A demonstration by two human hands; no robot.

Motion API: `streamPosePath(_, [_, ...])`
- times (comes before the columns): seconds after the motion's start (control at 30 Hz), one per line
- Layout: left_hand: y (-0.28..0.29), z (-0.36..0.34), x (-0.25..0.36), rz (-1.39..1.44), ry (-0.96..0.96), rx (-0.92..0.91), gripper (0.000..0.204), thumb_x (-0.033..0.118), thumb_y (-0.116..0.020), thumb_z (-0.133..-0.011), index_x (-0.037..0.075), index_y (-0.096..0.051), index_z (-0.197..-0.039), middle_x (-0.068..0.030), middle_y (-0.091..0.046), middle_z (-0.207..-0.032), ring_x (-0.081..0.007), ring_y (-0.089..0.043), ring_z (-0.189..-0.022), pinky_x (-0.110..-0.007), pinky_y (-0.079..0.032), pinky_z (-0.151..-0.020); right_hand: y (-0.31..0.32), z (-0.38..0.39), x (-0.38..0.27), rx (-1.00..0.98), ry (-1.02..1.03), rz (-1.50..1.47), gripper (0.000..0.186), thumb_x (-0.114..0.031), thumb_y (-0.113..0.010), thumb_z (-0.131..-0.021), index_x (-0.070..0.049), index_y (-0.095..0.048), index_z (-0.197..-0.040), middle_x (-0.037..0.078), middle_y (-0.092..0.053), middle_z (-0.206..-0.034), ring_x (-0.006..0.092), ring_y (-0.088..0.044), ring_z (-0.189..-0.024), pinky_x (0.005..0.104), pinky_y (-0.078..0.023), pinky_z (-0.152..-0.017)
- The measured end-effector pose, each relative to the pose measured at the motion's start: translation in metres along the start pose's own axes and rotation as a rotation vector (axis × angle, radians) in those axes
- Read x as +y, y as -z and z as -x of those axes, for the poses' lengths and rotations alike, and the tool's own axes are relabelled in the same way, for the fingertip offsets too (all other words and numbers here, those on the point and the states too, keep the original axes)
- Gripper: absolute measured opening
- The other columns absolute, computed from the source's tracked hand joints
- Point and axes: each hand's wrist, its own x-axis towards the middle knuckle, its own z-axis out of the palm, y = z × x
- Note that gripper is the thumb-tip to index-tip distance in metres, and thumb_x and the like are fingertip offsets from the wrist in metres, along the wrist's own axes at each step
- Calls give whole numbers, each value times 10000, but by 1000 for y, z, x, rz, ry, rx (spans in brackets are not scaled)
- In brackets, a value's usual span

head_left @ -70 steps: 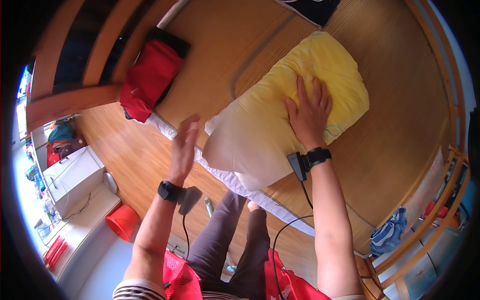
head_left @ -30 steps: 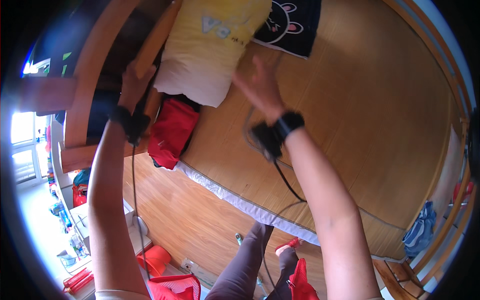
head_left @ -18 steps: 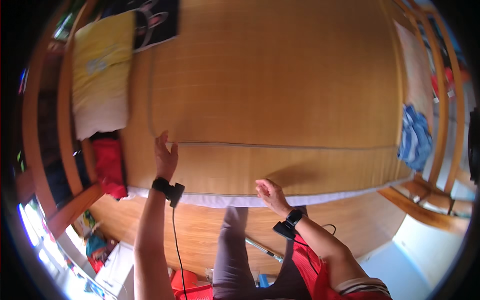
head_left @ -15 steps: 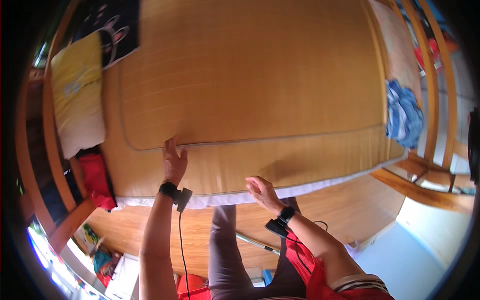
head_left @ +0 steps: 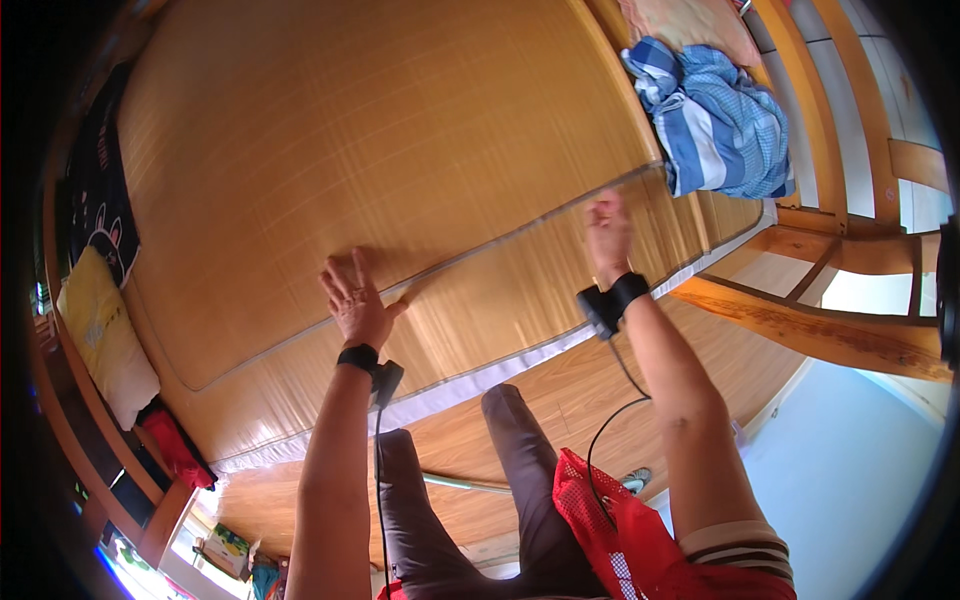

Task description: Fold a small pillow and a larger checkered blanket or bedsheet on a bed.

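A tan sleeping mat [head_left: 400,150] covers the bed, with a grey trim strip [head_left: 520,228] running across it near the front. My left hand [head_left: 362,308] is open, its fingers spread on the mat at the strip. Farther right, my right hand [head_left: 608,238] is near the strip's right part, close to a crumpled blue and white checked cloth [head_left: 725,125]. Motion smears its fingers; they look curled, but whether anything is in them does not show. Each wrist wears a black band with a small cabled box.
A yellow pillow [head_left: 105,335], a dark printed cloth [head_left: 100,190] and a red cloth [head_left: 172,448] lie at the left end. A pale pink pillow [head_left: 695,25] is at the right, by the wooden bed frame [head_left: 810,330]. A pole [head_left: 465,483] lies on the wooden floor.
The view has turned and shifted right. My right hand has moved from the bed's front edge up and right to the strip near the checked cloth. My left hand's fingers are more spread.
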Motion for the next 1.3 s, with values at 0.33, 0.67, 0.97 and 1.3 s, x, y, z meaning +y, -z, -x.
streamPosePath(0.33, [-4, -11, 11, -58, 121, -93, 1262, 261, -867, -586, 244, 25, -1478, -254, 115, -1497, -484, 16, -1372, -578, -229, -1071, 122, -119, 104, 247, -217, 334, 415, -283, -670, -766, 29, -584, -1025, 219, -636, -958, 390, -607, -901, 457, -469, -784])
streamPosePath(0.67, [17, -28, -21, 11, -101, -212, 1060, 357, -784, -688, 160, -95, -1468, -272, -83, -1486, -440, -121, -1366, -484, -226, -1098, 189, -90, -82, 500, 21, -456, 150, -109, -606, -878, -43, -549, -757, -46, -526, -700, 48, -431, -655, 218, -368, -590])
streamPosePath(0.97, [11, 178, -66, 1054, -213, -415, 633, 373, -554, -880, 61, -318, -1378, -210, -400, -1373, -336, -460, -1204, -437, -399, -988, 215, 256, -375, -587, 837, -647, 204, -65, -583, -854, 3, -548, -1043, 163, -534, -954, 326, -541, -915, 385, -448, -821])
streamPosePath(1.3, [141, 347, -162, 2182, 344, -704, 847, 709, -235, -868, 25, -372, -1348, -181, -469, -1336, -334, -471, -1211, -483, -363, -1026, 170, 439, -391, -1014, 156, -603, 198, -178, -547, -927, -11, -603, -1018, 86, -623, -850, 146, -587, -760, 280, -459, -699])
